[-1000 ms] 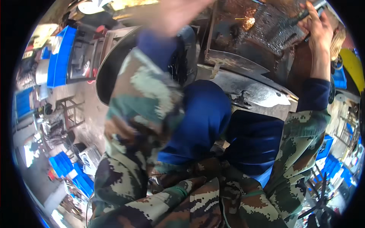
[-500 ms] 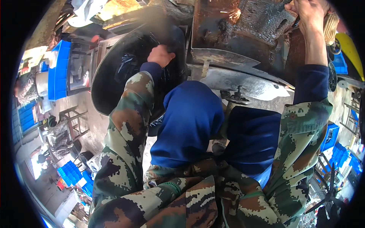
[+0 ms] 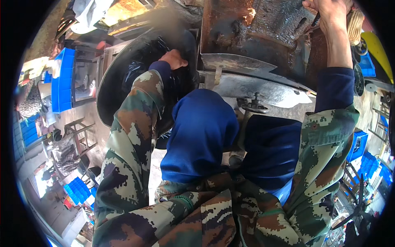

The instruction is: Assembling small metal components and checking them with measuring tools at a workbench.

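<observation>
My left hand (image 3: pixel 174 59) reaches into a large black tub (image 3: pixel 108 88) at the left. Its fingers are curled, and what they hold, if anything, is lost in the dark. Thin shiny metal-like pieces (image 3: pixel 133 71) lie in the tub beside it. At the upper right, my right hand (image 3: pixel 331 11) is closed at the edge of a rusty, oily metal machine bed (image 3: pixel 279 24). A dark slim object (image 3: pixel 316 19) shows below its fingers; its kind is unclear. Bright glints show on the wet surface left of this hand.
Below the machine bed are a pale metal panel (image 3: pixel 263 89) and a small handwheel (image 3: pixel 255 106), close to my knees. Blue crates (image 3: pixel 63 80) stand at the left, with another blue crate (image 3: pixel 357 145) at the right. A yellow curved part (image 3: pixel 376 59) is at the far right.
My left hand has shifted slightly down within the tub. The right hand stays at the machine's edge, closed. The whole view has moved a little.
</observation>
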Demonstrator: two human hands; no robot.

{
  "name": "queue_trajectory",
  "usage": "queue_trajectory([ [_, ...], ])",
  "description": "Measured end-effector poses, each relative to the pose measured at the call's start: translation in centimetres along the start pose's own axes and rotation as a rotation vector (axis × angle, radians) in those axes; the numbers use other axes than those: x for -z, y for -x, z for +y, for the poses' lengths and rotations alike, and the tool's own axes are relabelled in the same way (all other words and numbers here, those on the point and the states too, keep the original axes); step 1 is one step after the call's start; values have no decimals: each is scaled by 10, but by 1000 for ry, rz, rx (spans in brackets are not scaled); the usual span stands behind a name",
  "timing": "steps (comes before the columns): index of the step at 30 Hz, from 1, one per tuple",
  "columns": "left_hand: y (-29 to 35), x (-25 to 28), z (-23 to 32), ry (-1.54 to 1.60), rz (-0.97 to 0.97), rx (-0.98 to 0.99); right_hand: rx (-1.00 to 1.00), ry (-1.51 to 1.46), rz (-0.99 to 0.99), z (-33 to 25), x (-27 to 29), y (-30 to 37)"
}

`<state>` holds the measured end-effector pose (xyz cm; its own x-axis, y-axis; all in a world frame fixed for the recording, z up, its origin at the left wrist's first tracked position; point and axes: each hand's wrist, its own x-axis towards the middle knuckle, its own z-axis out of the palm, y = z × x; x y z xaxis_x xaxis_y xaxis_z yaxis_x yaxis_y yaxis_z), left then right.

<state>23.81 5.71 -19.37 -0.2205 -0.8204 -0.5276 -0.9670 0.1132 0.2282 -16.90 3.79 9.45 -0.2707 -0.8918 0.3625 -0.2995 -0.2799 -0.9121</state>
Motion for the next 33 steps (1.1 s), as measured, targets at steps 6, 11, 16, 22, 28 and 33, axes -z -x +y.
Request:
queue_trajectory([
  [6, -12, 7, 27, 529, -180, 38, -17, 36, 28, 5, 13, -1],
  [11, 17, 12, 7, 624, -56, 19, -15, -37, -6, 3, 2, -3],
  [16, 22, 25, 26, 795, -132, 180, -14, -24, 26, 4, 3, -1],
  [22, 13, 29, 20, 750, -262, 184, -37, -37, 25, 8, 5, -8],
  [28, 11, 37, 26, 724, -364, 244, -76, -4, 30, 6, 2, -9],
  [33, 13, 39, 41, 750, -365, 235, -59, 5, 48, 7, 4, -7],
])
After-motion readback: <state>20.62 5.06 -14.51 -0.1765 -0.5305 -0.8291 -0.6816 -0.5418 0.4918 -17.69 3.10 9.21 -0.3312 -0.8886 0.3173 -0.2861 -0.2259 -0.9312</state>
